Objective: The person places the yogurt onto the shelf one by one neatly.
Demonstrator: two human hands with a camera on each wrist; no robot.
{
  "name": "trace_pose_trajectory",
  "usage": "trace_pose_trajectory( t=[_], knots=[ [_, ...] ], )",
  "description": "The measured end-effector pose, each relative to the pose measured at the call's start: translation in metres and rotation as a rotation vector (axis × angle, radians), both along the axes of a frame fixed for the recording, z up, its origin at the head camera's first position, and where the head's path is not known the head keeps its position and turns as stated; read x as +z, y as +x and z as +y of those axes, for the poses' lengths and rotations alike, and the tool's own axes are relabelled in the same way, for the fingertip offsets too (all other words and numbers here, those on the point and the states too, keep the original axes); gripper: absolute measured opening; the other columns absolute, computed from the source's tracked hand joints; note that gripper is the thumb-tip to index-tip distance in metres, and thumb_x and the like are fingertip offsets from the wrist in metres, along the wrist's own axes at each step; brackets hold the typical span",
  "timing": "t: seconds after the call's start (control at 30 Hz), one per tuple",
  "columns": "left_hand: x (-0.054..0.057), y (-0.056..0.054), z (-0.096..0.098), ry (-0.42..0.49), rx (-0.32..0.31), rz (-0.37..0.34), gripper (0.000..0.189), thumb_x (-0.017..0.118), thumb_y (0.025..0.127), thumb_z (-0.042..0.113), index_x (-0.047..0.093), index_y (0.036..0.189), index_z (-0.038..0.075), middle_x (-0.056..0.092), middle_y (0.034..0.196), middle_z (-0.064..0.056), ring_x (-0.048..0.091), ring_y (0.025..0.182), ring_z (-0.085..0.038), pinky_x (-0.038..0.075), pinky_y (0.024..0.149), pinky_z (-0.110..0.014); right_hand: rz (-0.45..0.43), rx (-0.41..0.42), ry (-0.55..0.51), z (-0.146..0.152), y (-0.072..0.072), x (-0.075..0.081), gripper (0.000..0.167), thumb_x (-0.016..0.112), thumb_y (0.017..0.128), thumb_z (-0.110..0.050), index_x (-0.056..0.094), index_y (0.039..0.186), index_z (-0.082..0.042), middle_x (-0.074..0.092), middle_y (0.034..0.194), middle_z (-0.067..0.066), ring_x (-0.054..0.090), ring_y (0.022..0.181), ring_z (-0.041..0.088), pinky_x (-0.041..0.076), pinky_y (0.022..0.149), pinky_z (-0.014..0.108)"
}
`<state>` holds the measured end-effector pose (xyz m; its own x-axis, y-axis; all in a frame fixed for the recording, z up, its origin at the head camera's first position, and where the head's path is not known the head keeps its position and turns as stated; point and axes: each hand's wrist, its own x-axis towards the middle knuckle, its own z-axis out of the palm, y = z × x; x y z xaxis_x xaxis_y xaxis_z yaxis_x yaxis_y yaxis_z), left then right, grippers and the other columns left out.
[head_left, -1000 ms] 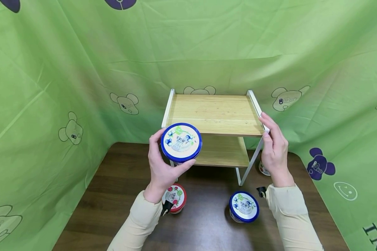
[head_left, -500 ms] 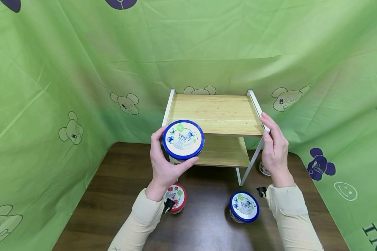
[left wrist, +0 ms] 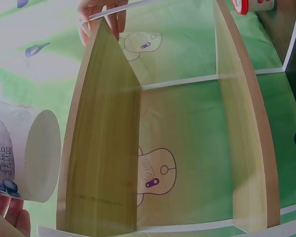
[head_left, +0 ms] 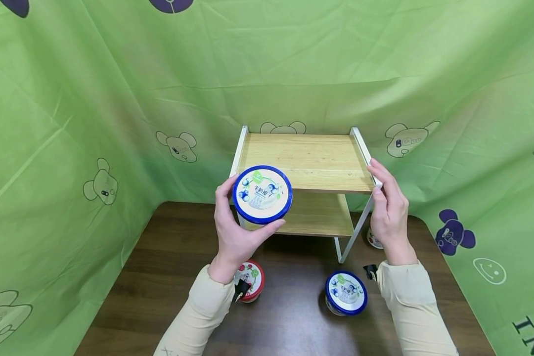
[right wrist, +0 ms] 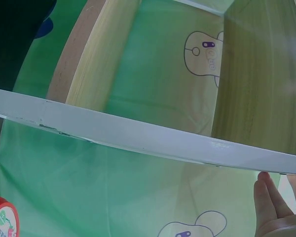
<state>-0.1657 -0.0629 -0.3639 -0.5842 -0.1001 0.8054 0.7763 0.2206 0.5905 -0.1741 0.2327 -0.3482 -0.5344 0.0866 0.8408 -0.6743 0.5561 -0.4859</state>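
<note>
My left hand (head_left: pixel 236 232) grips a tub (head_left: pixel 262 195) with a blue-rimmed, blueberry-printed lid, thumb and fingers round its sides. The tub is up in the air before the left front corner of a two-tier shelf rack (head_left: pixel 309 163). In the left wrist view, the white base of the tub (left wrist: pixel 42 158) faces the top board's front edge. My right hand (head_left: pixel 389 212) rests at the rack's right front corner, with fairly straight fingers (right wrist: pixel 264 200) against the outside of the white metal frame (right wrist: pixel 153 136).
Below the left wrist stands a red-lidded tub (head_left: pixel 253 282), partly covered by the arm. A second blue-lidded tub (head_left: pixel 345 293) stands on the dark wooden table (head_left: pixel 289 321) at front right. Another tub (head_left: pixel 374 241) shows behind the right leg. Green printed cloth (head_left: pixel 196 74) surrounds the table.
My left hand has lifted the blue-lidded tub slightly higher and shifted it a little to the right, toward the rack. The right hand has stayed at the rack's corner.
</note>
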Motion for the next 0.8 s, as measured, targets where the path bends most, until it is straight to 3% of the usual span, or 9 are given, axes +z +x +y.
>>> trace_pose_trajectory(
  t=[0.8],
  knots=[
    [0.016, -0.014, 0.01, 0.034, 0.038, 0.068, 0.105, 0.092, 0.067, 0.056, 0.044, 0.144, 0.004, 0.054, 0.137, -0.008, 0.05, 0.118, -0.026, 0.044, 0.096, -0.045, -0.015, -0.001, -0.003, 0.0, 0.0, 0.001, 0.04, 0.041, 0.096, 0.003, 0.06, 0.13, 0.01, 0.057, 0.141, 0.023, 0.049, 0.135, 0.038, 0.036, 0.113, 0.028]
  ],
)
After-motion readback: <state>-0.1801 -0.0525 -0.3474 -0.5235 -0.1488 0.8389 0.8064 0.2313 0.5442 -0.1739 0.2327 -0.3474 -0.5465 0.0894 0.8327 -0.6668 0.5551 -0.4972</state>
